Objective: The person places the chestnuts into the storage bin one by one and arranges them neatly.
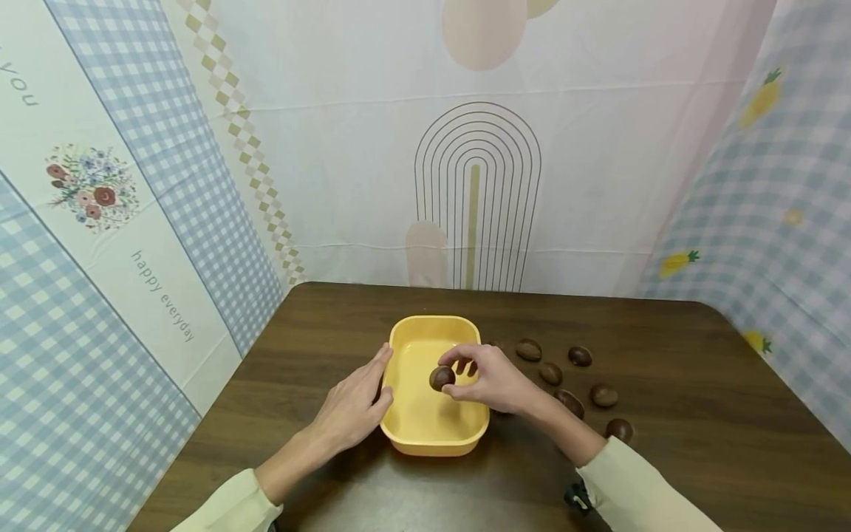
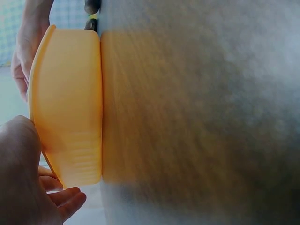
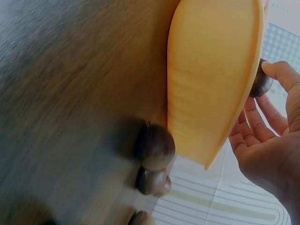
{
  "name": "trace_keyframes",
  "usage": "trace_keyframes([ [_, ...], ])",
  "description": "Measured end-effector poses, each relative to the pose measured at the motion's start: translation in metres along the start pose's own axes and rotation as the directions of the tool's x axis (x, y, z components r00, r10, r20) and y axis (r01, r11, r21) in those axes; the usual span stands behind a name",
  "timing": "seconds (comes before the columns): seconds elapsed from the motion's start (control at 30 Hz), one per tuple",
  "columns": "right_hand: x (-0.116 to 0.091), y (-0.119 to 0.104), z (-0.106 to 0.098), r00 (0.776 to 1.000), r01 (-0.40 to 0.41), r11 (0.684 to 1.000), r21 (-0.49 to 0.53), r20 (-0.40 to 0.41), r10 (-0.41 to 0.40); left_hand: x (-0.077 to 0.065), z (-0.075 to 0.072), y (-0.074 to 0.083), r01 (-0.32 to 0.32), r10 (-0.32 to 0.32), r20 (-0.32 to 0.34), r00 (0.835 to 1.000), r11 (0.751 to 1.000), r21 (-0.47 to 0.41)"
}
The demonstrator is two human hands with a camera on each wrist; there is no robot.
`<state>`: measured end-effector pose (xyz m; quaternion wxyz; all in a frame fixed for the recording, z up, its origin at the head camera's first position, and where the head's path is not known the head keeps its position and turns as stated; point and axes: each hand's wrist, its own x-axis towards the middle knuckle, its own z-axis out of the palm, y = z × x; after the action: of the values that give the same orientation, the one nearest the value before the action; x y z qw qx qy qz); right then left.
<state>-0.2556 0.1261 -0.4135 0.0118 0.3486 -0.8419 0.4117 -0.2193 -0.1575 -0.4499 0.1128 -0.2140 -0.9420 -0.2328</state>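
A yellow rectangular bin [image 1: 435,448] stands on the dark wooden table, its inside floor bare where it shows. My right hand [image 1: 495,380] is over the bin's right part, pinching a dark brown nut [image 1: 442,378] between thumb and fingertips. In the right wrist view, that nut [image 3: 261,80] shows just past the bin's rim. Against the bin's left side rests my left hand [image 1: 352,403], fingers extended along the rim. From the left wrist, the bin's outer wall [image 2: 70,108] fills the left of the view, with the left hand [image 2: 23,173] touching its edge.
Several loose brown nuts [image 1: 603,395] lie scattered on the table to the right of the bin, some partly behind my right hand and forearm. Close to the bin's wall is another nut [image 3: 154,146]. Patterned cloth [image 1: 352,185] hangs behind the table [image 1: 319,318] and along both sides.
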Motion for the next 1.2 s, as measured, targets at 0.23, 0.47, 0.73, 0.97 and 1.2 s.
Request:
trace_keyframes([
  [0.23, 0.008, -0.006, 0.014, 0.999, 0.013, 1.0, 0.014, 0.045, -0.014, 0.0, 0.0, 0.0, 0.0, 0.0, 0.008, 1.0, 1.0, 0.002],
  [0.47, 0.015, -0.007, 0.028, 0.995, 0.021, 0.999, 0.024, 0.093, -0.024, 0.001, 0.0, 0.0, 0.001, -0.001, 0.008, 1.0, 1.0, 0.013],
  [0.73, 0.022, -0.011, 0.044, 0.985, 0.023, 1.0, -0.005, 0.174, -0.022, 0.0, 0.0, -0.001, 0.006, -0.006, 0.01, 1.0, 1.0, 0.01],
  [0.97, 0.024, -0.015, 0.056, 0.97, -0.022, 0.999, -0.028, 0.242, 0.028, 0.0, 0.0, -0.001, 0.007, -0.007, 0.007, 1.0, 1.0, 0.013],
  [1.2, 0.025, -0.018, 0.06, 0.956, -0.039, 0.996, -0.076, 0.286, 0.059, -0.002, -0.001, -0.001, 0.006, -0.006, 0.005, 1.0, 1.0, 0.014],
])
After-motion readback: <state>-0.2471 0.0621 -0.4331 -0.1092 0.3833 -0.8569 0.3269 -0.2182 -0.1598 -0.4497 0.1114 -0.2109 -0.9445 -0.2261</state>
